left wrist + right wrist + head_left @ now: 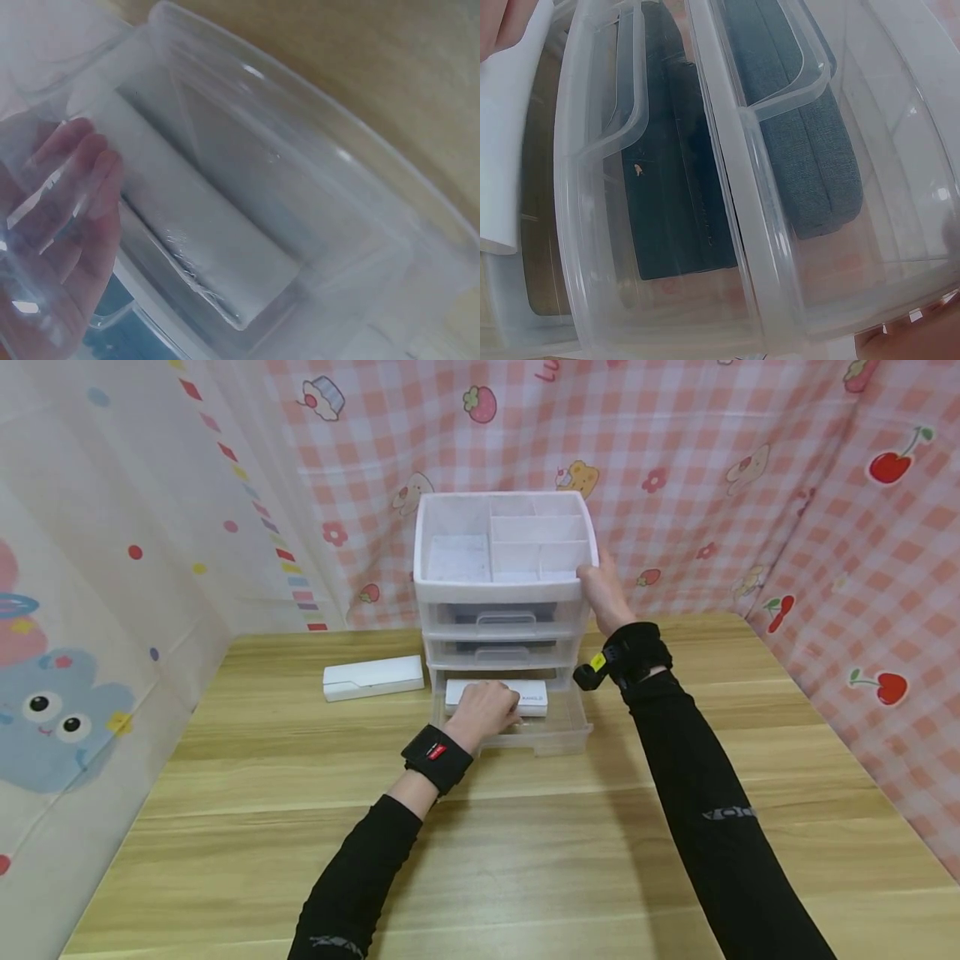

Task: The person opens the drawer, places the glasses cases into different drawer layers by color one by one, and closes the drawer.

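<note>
A white drawer organizer [504,592] with clear drawers stands at the back middle of the table. Its bottom drawer [566,727] is pulled out, and a long white box [534,692] with small lettering lies in it. From above, my left hand [486,708] grips that box; in the left wrist view its bent fingers [105,169] meet the box's edge, seen through clear plastic. At the organizer's upper right corner, my right hand [604,589] holds the top rim. Just its fingers [911,334] show at the lower right of the right wrist view.
Left of the organizer a second white box [372,678] lies on the wooden table [247,777]. In the upper two drawers sit a dark green box [671,187] and a blue-grey fabric case [817,165]. Patterned curtains [675,460] hang behind and at both sides.
</note>
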`<action>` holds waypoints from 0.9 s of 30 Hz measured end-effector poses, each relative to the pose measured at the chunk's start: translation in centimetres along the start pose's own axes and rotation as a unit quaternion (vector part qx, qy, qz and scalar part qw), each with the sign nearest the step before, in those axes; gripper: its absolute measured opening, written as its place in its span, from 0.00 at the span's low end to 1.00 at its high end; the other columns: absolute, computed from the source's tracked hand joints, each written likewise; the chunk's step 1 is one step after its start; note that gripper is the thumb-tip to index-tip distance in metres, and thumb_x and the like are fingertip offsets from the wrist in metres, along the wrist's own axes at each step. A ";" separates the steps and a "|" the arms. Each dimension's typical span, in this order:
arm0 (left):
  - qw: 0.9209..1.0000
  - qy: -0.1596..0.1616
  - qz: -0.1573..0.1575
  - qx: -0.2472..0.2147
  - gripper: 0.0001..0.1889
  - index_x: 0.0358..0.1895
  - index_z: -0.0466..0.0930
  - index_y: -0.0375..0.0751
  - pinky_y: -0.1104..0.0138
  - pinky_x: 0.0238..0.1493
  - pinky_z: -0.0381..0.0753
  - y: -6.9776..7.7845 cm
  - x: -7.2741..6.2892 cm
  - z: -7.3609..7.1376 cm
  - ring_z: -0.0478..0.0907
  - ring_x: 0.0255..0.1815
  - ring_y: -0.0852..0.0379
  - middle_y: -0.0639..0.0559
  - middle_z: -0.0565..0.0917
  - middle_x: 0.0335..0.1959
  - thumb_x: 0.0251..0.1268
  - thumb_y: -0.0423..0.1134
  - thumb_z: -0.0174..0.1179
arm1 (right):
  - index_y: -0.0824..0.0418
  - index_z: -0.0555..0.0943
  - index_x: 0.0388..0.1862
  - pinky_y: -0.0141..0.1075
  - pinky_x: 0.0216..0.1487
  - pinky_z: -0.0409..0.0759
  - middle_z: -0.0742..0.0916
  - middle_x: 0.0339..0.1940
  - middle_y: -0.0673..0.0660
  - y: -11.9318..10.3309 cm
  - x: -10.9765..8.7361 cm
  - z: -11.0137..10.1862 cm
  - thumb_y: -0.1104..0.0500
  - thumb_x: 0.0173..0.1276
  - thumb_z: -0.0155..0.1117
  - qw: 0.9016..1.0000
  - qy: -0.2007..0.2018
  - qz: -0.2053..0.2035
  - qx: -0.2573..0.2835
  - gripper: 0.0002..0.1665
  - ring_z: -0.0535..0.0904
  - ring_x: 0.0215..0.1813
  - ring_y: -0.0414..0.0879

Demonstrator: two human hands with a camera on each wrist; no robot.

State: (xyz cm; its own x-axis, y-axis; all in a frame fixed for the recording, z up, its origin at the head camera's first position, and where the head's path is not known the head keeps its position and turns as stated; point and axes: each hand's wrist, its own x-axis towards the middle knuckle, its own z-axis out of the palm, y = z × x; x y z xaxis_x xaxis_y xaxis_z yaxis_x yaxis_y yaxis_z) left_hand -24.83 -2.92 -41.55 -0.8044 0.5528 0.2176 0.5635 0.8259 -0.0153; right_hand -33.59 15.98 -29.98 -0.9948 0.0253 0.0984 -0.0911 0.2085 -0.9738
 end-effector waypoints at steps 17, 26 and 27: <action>0.998 -0.005 -0.066 -0.007 0.18 0.50 0.82 0.48 0.60 0.28 0.82 -0.3 -0.5 0.1 0.83 0.34 0.50 0.48 0.84 0.40 0.63 0.52 0.60 | 0.53 0.52 0.76 0.51 0.72 0.60 0.65 0.72 0.58 0.1 -0.1 -0.1 0.67 0.66 0.38 1.000 -0.002 0.002 -0.001 0.38 0.63 0.67 0.52; 0.981 0.167 -0.077 -0.054 0.12 0.37 0.85 0.43 0.61 0.20 0.76 -4.2 -2.2 -0.5 0.80 0.22 0.51 0.48 0.86 0.30 0.66 0.47 0.59 | 0.53 0.52 0.76 0.51 0.72 0.60 0.66 0.72 0.57 0.0 -0.2 -0.1 0.67 0.64 0.39 1.000 -0.005 0.001 0.001 0.39 0.63 0.67 0.52; 0.978 0.183 -0.083 -0.059 0.12 0.35 0.85 0.42 0.62 0.18 0.74 -4.8 -2.4 -0.6 0.79 0.20 0.51 0.48 0.85 0.27 0.66 0.47 0.59 | 0.52 0.52 0.76 0.51 0.72 0.59 0.65 0.72 0.57 0.0 -0.2 -0.1 0.67 0.65 0.38 1.000 -0.006 0.002 0.001 0.39 0.63 0.67 0.52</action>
State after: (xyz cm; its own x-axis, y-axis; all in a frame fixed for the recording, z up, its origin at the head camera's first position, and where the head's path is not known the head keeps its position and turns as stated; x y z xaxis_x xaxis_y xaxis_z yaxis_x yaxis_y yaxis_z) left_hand -25.45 -8.27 -41.47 -0.7770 0.3186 0.5429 0.4671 0.8699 0.1581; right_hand -33.43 16.06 -29.93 -0.9956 0.0148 0.0922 -0.0872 0.2060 -0.9747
